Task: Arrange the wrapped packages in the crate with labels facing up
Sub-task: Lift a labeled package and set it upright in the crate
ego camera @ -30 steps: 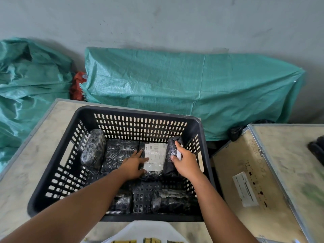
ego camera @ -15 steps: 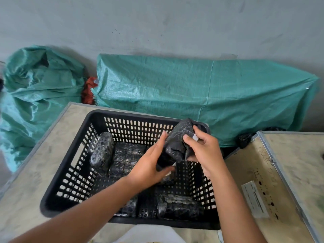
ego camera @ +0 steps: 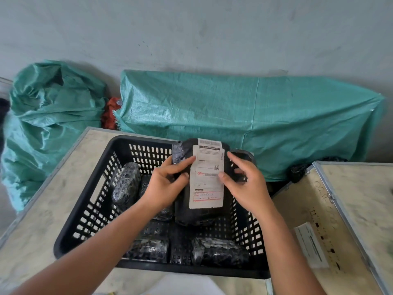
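A black slotted crate (ego camera: pixel 100 201) stands on a pale table. Above it I hold a black wrapped package (ego camera: pixel 200 216) upright, its white shipping label (ego camera: pixel 207 177) turned toward me. My left hand (ego camera: pixel 168 184) grips its left edge and my right hand (ego camera: pixel 244 184) holds its right edge by the fingertips. Inside the crate lie several other black wrapped packages: one (ego camera: pixel 125 186) at the left, one (ego camera: pixel 148 248) at the near left and one (ego camera: pixel 221 252) at the near right. No labels show on those three.
The crate's table (ego camera: pixel 38 235) meets a second pale surface (ego camera: pixel 348 209) on the right that carries a white sticker (ego camera: pixel 311 245). Green woven sacks (ego camera: pixel 244 116) lie against the grey wall behind. A white sheet (ego camera: pixel 185 286) shows at the near edge.
Both hands lifted a package out of the crate's right side, raised it and turned it so its label now faces me. The view shifted slightly.
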`<state>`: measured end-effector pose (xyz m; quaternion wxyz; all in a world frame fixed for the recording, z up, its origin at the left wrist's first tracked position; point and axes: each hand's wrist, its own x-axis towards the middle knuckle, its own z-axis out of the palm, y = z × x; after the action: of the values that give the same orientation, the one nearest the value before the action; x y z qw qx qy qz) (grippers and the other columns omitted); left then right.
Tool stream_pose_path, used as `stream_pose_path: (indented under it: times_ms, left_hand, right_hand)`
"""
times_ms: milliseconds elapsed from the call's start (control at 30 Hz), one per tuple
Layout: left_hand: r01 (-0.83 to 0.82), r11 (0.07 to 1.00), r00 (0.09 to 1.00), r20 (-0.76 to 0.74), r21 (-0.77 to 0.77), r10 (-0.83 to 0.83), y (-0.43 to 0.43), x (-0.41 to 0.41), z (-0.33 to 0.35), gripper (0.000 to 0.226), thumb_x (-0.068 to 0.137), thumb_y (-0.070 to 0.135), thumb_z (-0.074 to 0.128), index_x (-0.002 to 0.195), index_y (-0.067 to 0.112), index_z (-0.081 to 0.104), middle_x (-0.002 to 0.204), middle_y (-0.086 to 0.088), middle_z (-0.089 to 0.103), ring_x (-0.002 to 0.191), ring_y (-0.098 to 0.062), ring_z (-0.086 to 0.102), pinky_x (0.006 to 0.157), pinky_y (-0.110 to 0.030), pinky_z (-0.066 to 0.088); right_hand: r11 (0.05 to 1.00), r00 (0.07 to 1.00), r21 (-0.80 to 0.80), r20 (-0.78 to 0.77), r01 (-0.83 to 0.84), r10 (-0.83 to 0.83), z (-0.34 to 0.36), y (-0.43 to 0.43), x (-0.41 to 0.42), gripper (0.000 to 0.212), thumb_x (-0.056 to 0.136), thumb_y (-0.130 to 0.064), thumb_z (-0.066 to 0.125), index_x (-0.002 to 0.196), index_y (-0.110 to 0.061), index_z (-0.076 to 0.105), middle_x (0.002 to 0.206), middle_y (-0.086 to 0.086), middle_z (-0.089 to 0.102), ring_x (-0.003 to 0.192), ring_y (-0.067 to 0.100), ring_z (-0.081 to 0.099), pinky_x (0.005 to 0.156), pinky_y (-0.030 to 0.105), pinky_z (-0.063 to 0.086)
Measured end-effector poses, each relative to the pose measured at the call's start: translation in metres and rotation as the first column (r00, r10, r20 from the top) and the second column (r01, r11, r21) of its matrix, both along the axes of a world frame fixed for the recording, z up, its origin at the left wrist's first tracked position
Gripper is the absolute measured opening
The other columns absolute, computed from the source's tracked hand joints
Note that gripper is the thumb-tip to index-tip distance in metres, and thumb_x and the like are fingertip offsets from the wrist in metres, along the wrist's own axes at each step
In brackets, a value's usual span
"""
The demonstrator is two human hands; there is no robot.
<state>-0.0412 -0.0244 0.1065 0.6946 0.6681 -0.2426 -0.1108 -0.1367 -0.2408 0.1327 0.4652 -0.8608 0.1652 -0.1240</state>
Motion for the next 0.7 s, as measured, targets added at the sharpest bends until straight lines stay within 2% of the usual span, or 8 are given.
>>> stream_pose_path:
  times_ms: [100, 233, 333, 433, 500, 567, 633, 700]
  left_hand:
    - [-0.022, 0.998, 0.986, -0.164, 0.066, 0.033, -0.002, 0.01, 0.001, 0.054, 0.088, 0.009, 0.062, 0.119, 0.052, 0.07, 0.132, 0.006, 0.068, 0.14, -0.013, 0.046, 0.113, -0.033, 0.04]
    - [-0.004, 1.0, 0.941, -0.338, 0.001, 0.004, -0.005, 0.022, -0.006, 0.051, 0.095, 0.008, 0.055, 0.127, 0.045, 0.068, 0.121, 0.003, 0.076, 0.093, -0.024, 0.064, 0.087, -0.039, 0.051]
    - [0.022, 0.999, 0.928, -0.372, 0.044, -0.004, -0.013, 0.034, -0.021, 0.049, 0.099, 0.008, 0.051, 0.13, 0.043, 0.066, 0.137, 0.004, 0.066, 0.118, -0.019, 0.065, 0.102, -0.04, 0.052]
    - [0.088, 0.981, 0.926, -0.378, 0.172, -0.017, -0.023, 0.039, -0.044, 0.053, 0.101, 0.006, 0.05, 0.149, 0.027, 0.05, 0.15, 0.002, 0.052, 0.118, -0.004, 0.062, 0.095, -0.026, 0.055]
    - [0.12, 0.962, 0.913, -0.408, 0.245, -0.01, -0.029, 0.039, -0.059, 0.057, 0.101, 0.002, 0.048, 0.154, 0.021, 0.042, 0.136, 0.013, 0.057, 0.095, 0.008, 0.067, 0.075, -0.017, 0.058]
    - [0.136, 0.944, 0.908, -0.42, 0.299, 0.003, -0.032, 0.041, -0.075, 0.06, 0.099, 0.001, 0.047, 0.155, 0.021, 0.04, 0.121, 0.024, 0.057, 0.083, 0.011, 0.068, 0.077, -0.025, 0.062]
    - [0.149, 0.919, 0.92, -0.393, 0.364, 0.007, -0.031, 0.043, -0.087, 0.064, 0.096, 0.004, 0.047, 0.156, 0.026, 0.039, 0.137, 0.019, 0.053, 0.088, 0.009, 0.067, 0.085, -0.032, 0.061]
    - [0.139, 0.888, 0.948, -0.317, 0.439, 0.009, -0.03, 0.044, -0.096, 0.069, 0.093, 0.004, 0.05, 0.156, 0.029, 0.038, 0.164, 0.007, 0.028, 0.09, 0.022, 0.059, 0.069, -0.013, 0.057]
  right_hand:
    - [0.98, 0.985, 0.119, -0.06, -0.156, 0.164, -0.013, -0.003, 0.002, 0.097, 0.075, -0.064, 0.076, 0.158, -0.046, 0.03, 0.165, -0.009, 0.033, 0.153, 0.007, 0.026, 0.124, 0.045, 0.027]
    - [0.93, 0.948, 0.262, -0.12, -0.258, 0.296, -0.03, -0.005, 0.007, 0.107, 0.068, -0.062, 0.088, 0.155, -0.056, 0.026, 0.156, -0.034, 0.037, 0.146, -0.011, 0.027, 0.118, 0.024, 0.027]
    - [0.929, 0.957, 0.319, -0.156, -0.187, 0.246, -0.041, -0.011, 0.018, 0.119, 0.053, -0.066, 0.092, 0.154, -0.051, 0.031, 0.144, -0.042, 0.039, 0.142, -0.01, 0.031, 0.112, 0.021, 0.028]
    - [0.931, 0.951, 0.339, -0.219, -0.134, 0.217, -0.057, -0.012, 0.029, 0.129, 0.049, -0.056, 0.098, 0.158, -0.038, 0.032, 0.155, -0.023, 0.04, 0.138, -0.003, 0.031, 0.107, 0.018, 0.036]
    - [0.941, 0.936, 0.311, -0.27, -0.135, 0.223, -0.07, -0.009, 0.035, 0.127, 0.055, -0.044, 0.1, 0.16, -0.034, 0.03, 0.16, -0.013, 0.039, 0.134, -0.002, 0.035, 0.09, 0.007, 0.041]
    - [0.951, 0.927, 0.28, -0.305, -0.13, 0.217, -0.085, -0.005, 0.039, 0.129, 0.057, -0.038, 0.1, 0.162, -0.031, 0.026, 0.162, -0.009, 0.039, 0.136, 0.003, 0.038, 0.096, 0.012, 0.039]
    - [0.959, 0.928, 0.263, -0.32, -0.106, 0.191, -0.101, 0.001, 0.04, 0.131, 0.058, -0.036, 0.1, 0.163, -0.029, 0.022, 0.161, -0.006, 0.039, 0.136, 0.005, 0.038, 0.102, 0.019, 0.038]
    - [0.971, 0.936, 0.227, -0.321, -0.076, 0.148, -0.116, 0.007, 0.039, 0.129, 0.06, -0.037, 0.1, 0.163, -0.027, 0.022, 0.158, -0.003, 0.043, 0.135, 0.006, 0.039, 0.105, 0.021, 0.038]
